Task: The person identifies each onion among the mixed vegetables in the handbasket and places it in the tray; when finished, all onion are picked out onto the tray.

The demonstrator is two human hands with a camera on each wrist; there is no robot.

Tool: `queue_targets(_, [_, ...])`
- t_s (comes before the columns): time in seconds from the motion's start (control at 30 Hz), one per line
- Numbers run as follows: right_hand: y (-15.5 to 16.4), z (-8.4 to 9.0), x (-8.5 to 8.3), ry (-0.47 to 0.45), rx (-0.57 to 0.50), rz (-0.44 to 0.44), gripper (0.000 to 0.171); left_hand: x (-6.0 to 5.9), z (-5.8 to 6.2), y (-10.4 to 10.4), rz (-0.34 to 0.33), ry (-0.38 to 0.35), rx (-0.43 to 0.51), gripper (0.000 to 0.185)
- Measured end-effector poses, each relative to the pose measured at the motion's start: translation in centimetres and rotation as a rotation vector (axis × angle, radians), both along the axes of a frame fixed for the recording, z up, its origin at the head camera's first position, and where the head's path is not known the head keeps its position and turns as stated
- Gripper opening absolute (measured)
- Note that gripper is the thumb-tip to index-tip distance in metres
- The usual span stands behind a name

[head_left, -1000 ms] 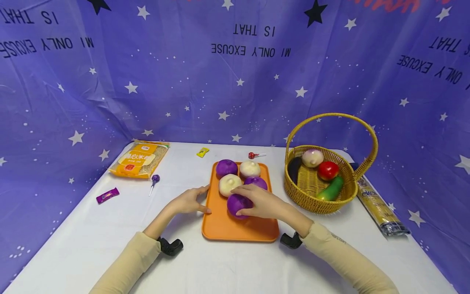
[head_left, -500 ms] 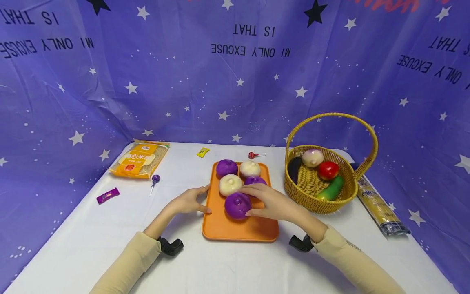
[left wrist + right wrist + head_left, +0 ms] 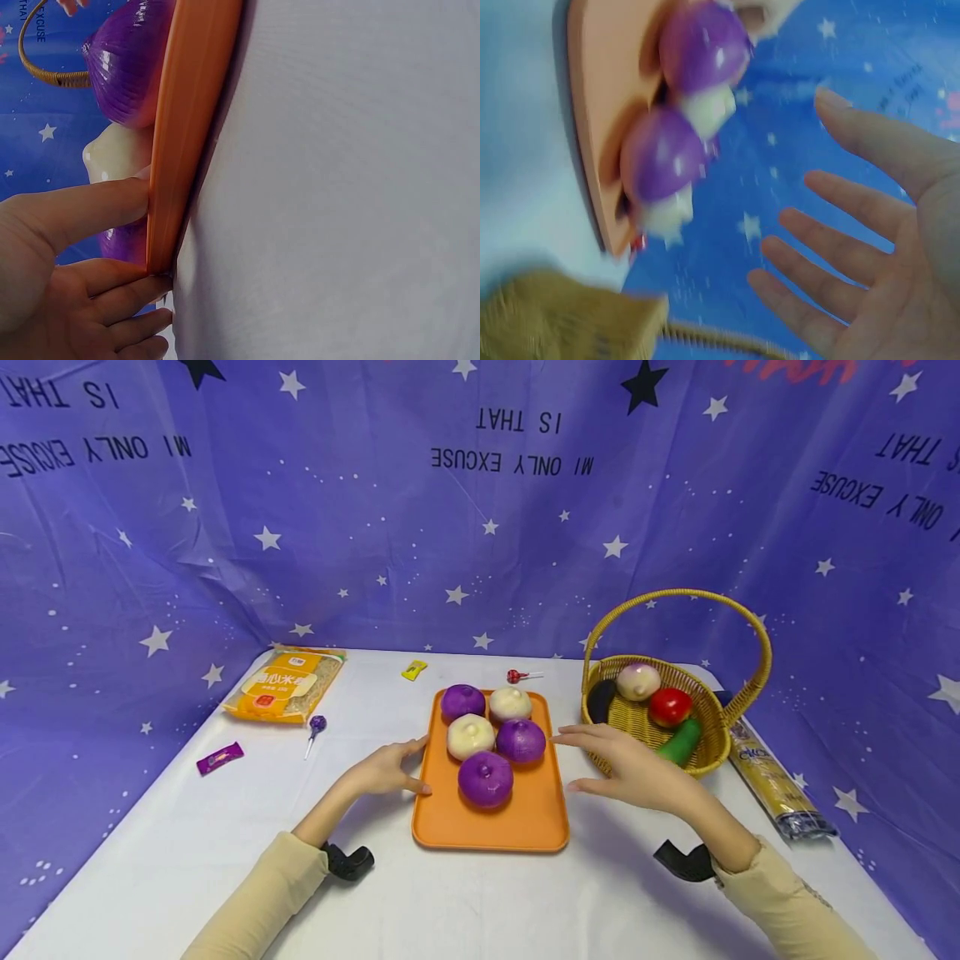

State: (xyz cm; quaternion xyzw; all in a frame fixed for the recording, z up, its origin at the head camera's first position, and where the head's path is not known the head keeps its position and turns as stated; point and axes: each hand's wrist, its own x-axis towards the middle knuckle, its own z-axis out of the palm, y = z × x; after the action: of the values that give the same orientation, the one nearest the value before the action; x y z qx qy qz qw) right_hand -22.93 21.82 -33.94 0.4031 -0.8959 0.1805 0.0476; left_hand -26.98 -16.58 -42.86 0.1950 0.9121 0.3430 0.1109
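Observation:
An orange tray (image 3: 457, 831) carries several toy onions: a near purple onion (image 3: 486, 780), a right purple onion (image 3: 521, 741), a back-left purple onion (image 3: 462, 702), a front white onion (image 3: 470, 737) and a back white onion (image 3: 511, 704). My left hand (image 3: 386, 770) touches the tray's left side, thumb over the rim and fingers against the edge. To the right of the tray my right hand (image 3: 633, 768) hovers with nothing in it, in front of the wicker basket (image 3: 637, 727). Spread fingers (image 3: 832, 247) show in the right wrist view.
Inside the basket lie a pale onion (image 3: 638, 682), a tomato (image 3: 671, 707), an eggplant (image 3: 602, 701) and a green vegetable (image 3: 681, 743); its tall handle (image 3: 678, 594) arches up. Around stand a grain bag (image 3: 287, 685), a pasta-like packet (image 3: 780, 785), lollipops (image 3: 318, 724) and candies (image 3: 221, 759).
My right hand has let go of the near purple onion and moved right, off the tray. That onion shifted slightly left and stays put. My left hand has not moved.

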Motion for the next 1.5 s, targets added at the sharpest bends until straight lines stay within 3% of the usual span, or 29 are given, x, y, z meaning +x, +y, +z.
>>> queue_targets(0.1, [1.9, 1.3, -0.8, 0.026, 0.008, -0.032, 0.059, 0.0, 0.0, -0.1, 0.004, -0.003, 0.004, 0.094])
queue_targets(0.23, [4.5, 2.9, -3.3, 0.058, 0.061, -0.101, 0.057, -0.1, -0.1, -0.2, 0.007, -0.004, -0.004, 0.094])
queue_targets(0.43, [7.7, 4.7, -8.5, -0.035, 0.125, -0.273, 0.055, 0.0, -0.3, -0.3, 0.015, -0.014, -0.003, 0.095])
queue_targets(0.6, [9.0, 4.6, -12.4, -0.110, 0.161, -0.329, 0.055, 0.1, -0.3, -0.2, 0.010, -0.011, 0.004, 0.094])
queue_targets(0.77, [9.8, 3.7, -15.0, -0.250, 0.163, -0.381, 0.052, 0.1, -0.3, -0.2, 0.007, -0.005, 0.003, 0.094])
queue_targets(0.93, [10.6, 2.1, -16.9, -0.322, 0.120, -0.439, 0.047, 0.1, -0.2, 0.0, 0.008, -0.009, 0.007, 0.094])
queue_targets(1.03, [10.9, 1.3, -17.7, -0.283, 0.152, -0.459, 0.050, 0.1, -0.3, 0.1, 0.008, -0.006, 0.002, 0.094])
queue_targets(1.23, [11.1, 0.3, -18.2, -0.271, 0.176, -0.483, 0.061, 0.0, -0.2, 0.2, 0.007, -0.004, -0.003, 0.094])
queue_targets(1.5, [11.1, -0.3, -18.6, -0.250, 0.172, -0.496, 0.059, -0.1, -0.2, 0.1, 0.012, -0.003, -0.014, 0.094])
